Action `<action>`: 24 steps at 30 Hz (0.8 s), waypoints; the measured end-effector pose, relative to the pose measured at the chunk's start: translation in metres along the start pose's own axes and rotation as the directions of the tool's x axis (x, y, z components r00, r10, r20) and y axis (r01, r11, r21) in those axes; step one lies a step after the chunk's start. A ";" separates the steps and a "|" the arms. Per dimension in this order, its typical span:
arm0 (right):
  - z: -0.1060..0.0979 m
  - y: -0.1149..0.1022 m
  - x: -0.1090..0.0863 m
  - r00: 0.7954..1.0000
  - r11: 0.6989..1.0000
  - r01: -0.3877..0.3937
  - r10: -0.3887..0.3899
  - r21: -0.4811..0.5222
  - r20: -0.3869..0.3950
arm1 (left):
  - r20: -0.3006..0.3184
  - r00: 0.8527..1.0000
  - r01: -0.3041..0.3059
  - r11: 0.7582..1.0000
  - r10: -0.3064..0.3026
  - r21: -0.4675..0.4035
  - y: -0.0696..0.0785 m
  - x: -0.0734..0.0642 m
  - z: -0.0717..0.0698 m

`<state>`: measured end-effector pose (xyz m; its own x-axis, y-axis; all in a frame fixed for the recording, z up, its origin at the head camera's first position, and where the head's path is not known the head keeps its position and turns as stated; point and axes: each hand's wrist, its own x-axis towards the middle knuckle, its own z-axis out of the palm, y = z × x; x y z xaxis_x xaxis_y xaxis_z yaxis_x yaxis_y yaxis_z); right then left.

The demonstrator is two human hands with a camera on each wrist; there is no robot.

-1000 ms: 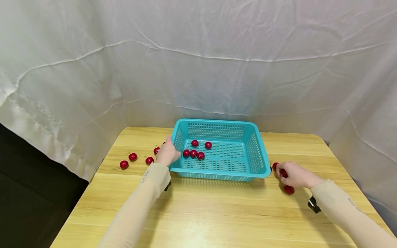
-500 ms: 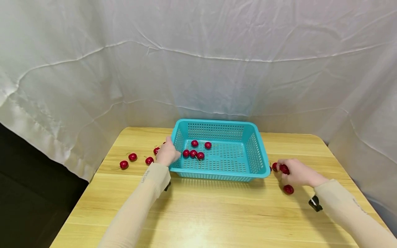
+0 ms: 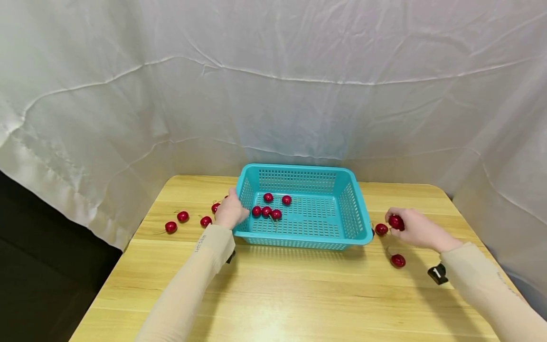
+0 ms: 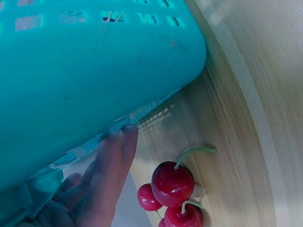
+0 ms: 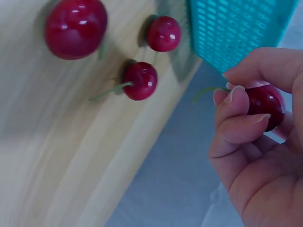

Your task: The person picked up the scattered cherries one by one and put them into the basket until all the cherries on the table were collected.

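Observation:
In the head view my left hand (image 3: pixel 231 211) grips the left rim of a turquoise plastic basket (image 3: pixel 303 240). The left wrist view shows its fingers (image 4: pixel 111 170) along the basket's outer wall. On the right, my right hand (image 3: pixel 420 231) holds a dark red cherry (image 5: pixel 266 105) between thumb and curled fingers, its green stem sticking out. That cherry hangs above the table, right of the basket. Below it lie another cherry (image 3: pixel 381 229), a nearer cherry (image 3: pixel 398 261) and one partly hidden by the basket's corner. Several cherries (image 3: pixel 267 212) rest on the basket's floor.
Left of the basket, several stemmed cherries (image 3: pixel 183 216) lie on the wooden table (image 3: pixel 273 294), some partly hidden by the left hand. Pale grey curtains (image 3: pixel 299 118) hang close behind the table and along its sides. A dark area (image 3: pixel 47 266) borders the left.
My right hand has lifted its cherry off the table and moved up and slightly to the right. The left hand and the basket have stayed in place.

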<state>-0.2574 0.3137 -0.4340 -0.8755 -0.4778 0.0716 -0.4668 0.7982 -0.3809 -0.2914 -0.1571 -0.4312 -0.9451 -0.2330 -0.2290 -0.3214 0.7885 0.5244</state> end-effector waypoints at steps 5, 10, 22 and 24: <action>-0.008 -0.005 0.002 1.000 1.000 -0.012 0.012 0.013 -0.017 | -0.005 1.000 -0.008 1.000 0.008 0.003 -0.001 0.000 0.000; -0.012 -0.011 0.004 0.997 1.000 0.010 -0.009 0.020 -0.080 | -0.001 1.000 -0.007 1.000 0.007 0.000 -0.001 0.000 0.001; -0.020 -0.036 0.021 0.994 0.995 0.030 -0.020 0.096 -0.105 | 0.002 1.000 -0.007 1.000 0.007 -0.006 0.000 -0.001 0.000; -0.021 -0.041 0.026 0.993 0.994 0.040 -0.028 0.105 -0.112 | 0.001 1.000 -0.008 1.000 0.008 -0.007 0.000 -0.001 0.000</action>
<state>-0.2631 0.2759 -0.3974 -0.8706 -0.4561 0.1847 -0.4856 0.7356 -0.4723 -0.2907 -0.1575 -0.4309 -0.9475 -0.2264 -0.2257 -0.3145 0.7864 0.5317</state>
